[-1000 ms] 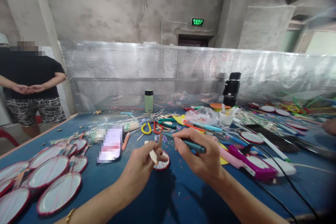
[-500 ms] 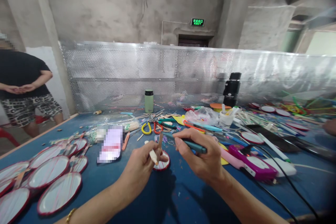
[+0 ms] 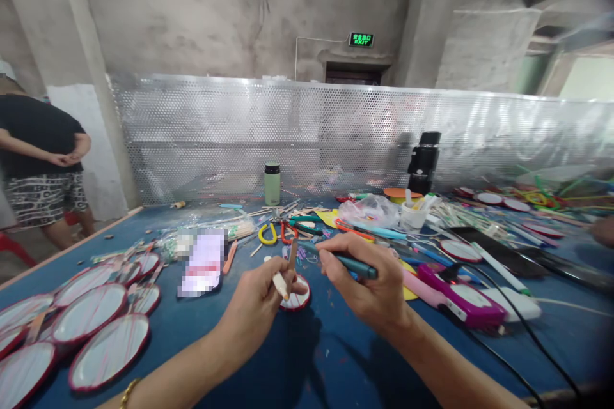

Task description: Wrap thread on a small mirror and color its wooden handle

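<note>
My left hand (image 3: 266,291) is closed, pinching a flat wooden craft stick (image 3: 292,254) that points up. A cream pen-like stick (image 3: 280,285) with a tan tip also lies in its grip. Just under those fingers is a small round red-rimmed disc (image 3: 301,300), partly hidden; I cannot tell whether the hand touches it. My right hand (image 3: 367,278) is wrapped round a dark teal pen-shaped tool (image 3: 355,265), its tip pointing left toward the craft stick, with a small space between them.
Red-rimmed discs (image 3: 110,351) lie at left near a phone (image 3: 204,262). Yellow-handled pliers (image 3: 267,234), a green bottle (image 3: 272,185) and a black flask (image 3: 424,163) stand or lie farther back. A purple device (image 3: 455,297) with black cables is at right. A person (image 3: 43,140) stands far left.
Both hands and what they hold stay almost still. The person at far left has turned and shifted slightly to the left.
</note>
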`<move>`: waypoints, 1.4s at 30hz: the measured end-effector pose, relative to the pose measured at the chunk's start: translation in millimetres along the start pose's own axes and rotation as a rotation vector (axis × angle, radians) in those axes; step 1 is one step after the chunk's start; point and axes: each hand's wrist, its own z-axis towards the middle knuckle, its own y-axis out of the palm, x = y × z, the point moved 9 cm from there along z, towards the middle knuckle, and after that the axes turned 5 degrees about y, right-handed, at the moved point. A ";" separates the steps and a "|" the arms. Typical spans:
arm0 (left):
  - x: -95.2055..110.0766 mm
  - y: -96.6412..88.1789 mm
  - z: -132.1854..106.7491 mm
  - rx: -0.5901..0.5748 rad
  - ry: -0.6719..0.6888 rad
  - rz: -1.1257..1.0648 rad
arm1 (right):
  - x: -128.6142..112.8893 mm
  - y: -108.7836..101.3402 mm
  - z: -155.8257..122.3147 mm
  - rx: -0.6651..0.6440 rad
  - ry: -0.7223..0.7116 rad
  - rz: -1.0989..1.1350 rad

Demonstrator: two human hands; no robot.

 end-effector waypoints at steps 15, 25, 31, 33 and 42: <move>-0.8 -0.6 -0.3 0.003 -0.009 -0.012 | 1.1 -0.8 -0.6 0.002 0.004 -0.008; 1.6 -1.3 -0.5 0.010 -0.024 -0.027 | 3.3 -4.8 -1.9 0.028 0.015 -0.007; -2.8 -0.6 0.8 0.012 -0.014 -0.065 | 2.2 -4.3 -1.9 0.016 0.000 0.000; -4.8 -0.2 0.6 0.012 -0.020 -0.066 | 0.8 -4.0 -1.9 0.015 -0.008 0.004; 1.0 -0.4 -1.1 0.006 -0.021 -0.037 | -0.2 -2.0 -0.2 0.012 -0.009 0.004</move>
